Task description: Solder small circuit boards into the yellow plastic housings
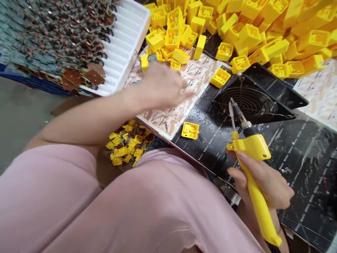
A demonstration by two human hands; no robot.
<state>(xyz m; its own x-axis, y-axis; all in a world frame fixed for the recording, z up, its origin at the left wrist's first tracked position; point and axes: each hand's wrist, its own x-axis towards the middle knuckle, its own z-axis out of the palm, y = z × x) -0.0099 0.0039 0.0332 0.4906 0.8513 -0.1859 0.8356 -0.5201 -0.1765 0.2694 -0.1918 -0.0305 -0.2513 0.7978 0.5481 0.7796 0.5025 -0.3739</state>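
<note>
The right hand (268,182) held a yellow soldering tool (254,149) on the near side of the black fan (247,102), its fingers (238,175) closed around the handle. The tool's two slim metal tips pointed away from the person, over the left part of the fan's round wire grille. Well to the left of the fan, the left hand (164,84) was blurred above a patterned sheet (173,121), palm down, close to a cluster of small yellow cases (172,37). A small green board (152,58) showed at its far edge; how far open its fingers were, and whether they gripped the board, could not be told. One open yellow case (220,77) sat just beside the fan's left corner, and another, a square case (190,130), lay to the left of the fan and nearer the person, by the edge of the black bench (210,140). A large heap of yellow housings (252,38) spread beyond the fan. Far to its left stood a white ridged tray (129,38) beside densely packed wired circuit boards (60,42), with brown boards (94,74) at their near end. Left of the fan and lower than the bench, more yellow pieces (129,144) lay in a jumble near the person's pink clothing (158,196).
</note>
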